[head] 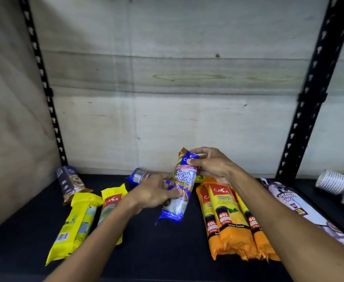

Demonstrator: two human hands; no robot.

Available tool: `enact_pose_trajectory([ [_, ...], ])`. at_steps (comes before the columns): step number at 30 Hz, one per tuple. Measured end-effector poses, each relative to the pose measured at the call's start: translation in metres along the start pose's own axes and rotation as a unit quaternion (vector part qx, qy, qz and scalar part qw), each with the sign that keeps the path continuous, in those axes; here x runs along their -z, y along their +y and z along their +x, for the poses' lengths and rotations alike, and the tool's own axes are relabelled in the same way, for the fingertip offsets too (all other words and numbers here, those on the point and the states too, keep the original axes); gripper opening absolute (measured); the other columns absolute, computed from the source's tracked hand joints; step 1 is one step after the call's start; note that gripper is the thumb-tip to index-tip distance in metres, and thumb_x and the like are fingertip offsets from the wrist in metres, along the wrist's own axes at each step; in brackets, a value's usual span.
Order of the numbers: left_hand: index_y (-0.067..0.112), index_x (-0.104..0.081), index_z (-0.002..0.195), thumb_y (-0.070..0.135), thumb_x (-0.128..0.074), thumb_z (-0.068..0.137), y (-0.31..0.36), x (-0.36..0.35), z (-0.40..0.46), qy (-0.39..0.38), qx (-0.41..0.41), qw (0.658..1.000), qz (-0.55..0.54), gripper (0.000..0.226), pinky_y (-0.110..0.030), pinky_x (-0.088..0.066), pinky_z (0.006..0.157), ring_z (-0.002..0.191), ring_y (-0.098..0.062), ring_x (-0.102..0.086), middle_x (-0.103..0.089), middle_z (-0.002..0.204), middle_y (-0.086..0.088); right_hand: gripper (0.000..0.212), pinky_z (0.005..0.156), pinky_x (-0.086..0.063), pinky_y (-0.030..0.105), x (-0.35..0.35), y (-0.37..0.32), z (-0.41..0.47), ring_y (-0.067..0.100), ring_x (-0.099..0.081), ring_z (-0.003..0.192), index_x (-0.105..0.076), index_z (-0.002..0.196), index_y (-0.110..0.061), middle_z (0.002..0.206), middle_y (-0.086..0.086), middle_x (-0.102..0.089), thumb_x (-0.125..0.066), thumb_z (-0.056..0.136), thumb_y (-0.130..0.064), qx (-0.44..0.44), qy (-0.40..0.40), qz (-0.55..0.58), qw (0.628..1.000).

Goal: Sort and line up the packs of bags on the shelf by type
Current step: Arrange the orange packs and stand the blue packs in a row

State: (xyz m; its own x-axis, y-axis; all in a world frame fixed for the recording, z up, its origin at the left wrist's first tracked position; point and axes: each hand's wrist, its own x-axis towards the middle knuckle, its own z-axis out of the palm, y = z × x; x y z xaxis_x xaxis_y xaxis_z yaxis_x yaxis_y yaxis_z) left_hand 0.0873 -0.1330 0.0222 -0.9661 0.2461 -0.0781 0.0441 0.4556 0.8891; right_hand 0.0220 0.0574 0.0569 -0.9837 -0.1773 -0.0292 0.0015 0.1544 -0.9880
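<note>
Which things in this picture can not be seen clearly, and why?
- Blue pack at the back, head view: left hand hides most of it.
- Purple pack: right forearm covers its near end.
- Paper cups: cut by the right edge.
- Yellow packs: print too small, blurred.

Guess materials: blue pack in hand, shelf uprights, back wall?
Blue pack: glossy printed plastic film, going by its sheen and crinkled ends. Uprights: black painted metal, probably steel, with punched keyhole slots. Back wall: looks like whitewashed wood board, showing grain and knots; could be plywood.
</note>
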Motion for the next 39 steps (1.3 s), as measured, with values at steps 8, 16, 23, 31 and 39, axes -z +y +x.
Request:
enact_pose_trajectory([
  [8, 0.031, -0.033, 0.149, 0.040, -0.072, 0.083, -0.055, -0.031, -0.008, 0.067, 0.026, 0.997, -0.018, 0.076, -0.029, -0.050, 0.071, 0.072, -0.009, -0.064, -0.074, 0.090, -0.009, 0.026, 0.071, -0.062, 0.036, -0.023, 0.036, 0.004, 0.021, -0.072, 0.095, -0.063, 0.117, -0.010, 0.110, 0.016, -0.070, -0.068, 0.092, -0.012, -0.027, -0.028, -0.147, 0.988],
  [16, 0.029, -0.030, 0.151, 0.054, -0.059, 0.087, -0.046, -0.050, -0.018, 0.056, 0.045, 0.996, 0.060, 0.074, -0.017, -0.046, 0.073, 0.089, -0.003, -0.065, -0.072, 0.096, 0.008, 0.034, 0.090, -0.058, 0.040, -0.033, 0.047, 0.009, 0.021, -0.064, 0.112, -0.061, 0.128, -0.016, 0.128, 0.010, -0.064, -0.064, 0.095, -0.021, -0.034, -0.057, -0.372, 0.926],
  [23, 0.027, -0.032, 0.151, 0.056, -0.063, 0.083, -0.044, -0.050, -0.021, -0.028, 0.064, 0.997, 0.040, 0.080, -0.026, -0.055, 0.085, 0.098, -0.004, -0.066, -0.067, 0.115, 0.011, 0.043, 0.085, -0.056, 0.032, -0.033, 0.043, 0.008, 0.020, -0.061, 0.115, -0.056, 0.137, -0.017, 0.136, 0.007, -0.059, -0.064, 0.094, -0.019, -0.034, -0.099, -0.480, 0.871],
  [31, 0.021, -0.026, 0.153, 0.027, -0.069, 0.085, -0.038, -0.047, -0.019, -0.045, 0.109, 0.992, -0.043, 0.080, -0.022, -0.052, 0.073, 0.093, -0.008, -0.064, -0.062, 0.101, 0.008, 0.044, 0.088, -0.055, 0.033, -0.035, 0.044, 0.007, 0.020, -0.060, 0.116, -0.052, 0.137, -0.015, 0.136, 0.007, -0.058, -0.063, 0.095, -0.021, -0.039, -0.110, -0.507, 0.854],
  [39, 0.019, -0.053, 0.127, 0.034, -0.068, 0.088, -0.035, -0.011, -0.009, 0.013, 0.135, 0.991, 0.006, 0.044, -0.028, -0.052, 0.078, 0.084, -0.011, -0.057, -0.061, 0.101, 0.001, 0.043, 0.076, -0.054, 0.032, -0.043, 0.039, 0.019, 0.027, -0.065, 0.106, -0.059, 0.125, -0.008, 0.124, 0.011, -0.065, -0.066, 0.089, -0.031, -0.047, -0.053, -0.585, 0.808],
])
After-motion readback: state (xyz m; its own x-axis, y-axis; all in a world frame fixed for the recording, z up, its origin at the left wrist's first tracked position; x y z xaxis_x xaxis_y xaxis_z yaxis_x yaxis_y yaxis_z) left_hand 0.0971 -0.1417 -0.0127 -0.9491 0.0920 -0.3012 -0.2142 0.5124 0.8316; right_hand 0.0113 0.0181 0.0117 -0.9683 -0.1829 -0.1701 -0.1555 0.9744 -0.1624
